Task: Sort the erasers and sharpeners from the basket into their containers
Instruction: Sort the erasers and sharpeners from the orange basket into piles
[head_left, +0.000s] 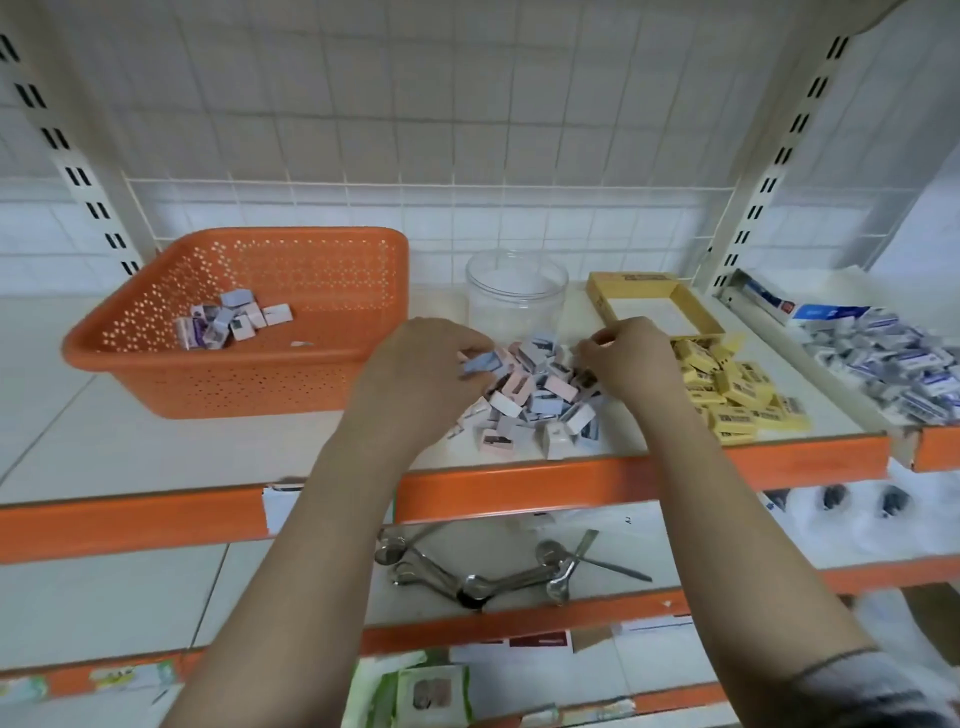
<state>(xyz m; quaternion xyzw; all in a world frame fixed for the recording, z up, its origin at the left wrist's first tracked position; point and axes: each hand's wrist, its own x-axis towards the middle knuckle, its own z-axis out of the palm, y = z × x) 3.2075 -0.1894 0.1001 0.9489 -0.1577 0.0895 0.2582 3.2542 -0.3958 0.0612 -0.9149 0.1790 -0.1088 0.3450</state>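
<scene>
1. The left hand pinches a blue sharpener; the right hand curls into the sharpener pile.
2. The orange basket, far left, holds a few pieces.
3. A clear jar stands behind the pile.
4. Yellow erasers lie beside a yellow box.

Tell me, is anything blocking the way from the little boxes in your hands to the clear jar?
Nothing visible does. The clear jar stands open-topped just behind the pile, right past the left hand and right hand.

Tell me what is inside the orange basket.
The orange basket holds a small cluster of boxed pieces near its left side; its near wall hides part of the floor.
</scene>
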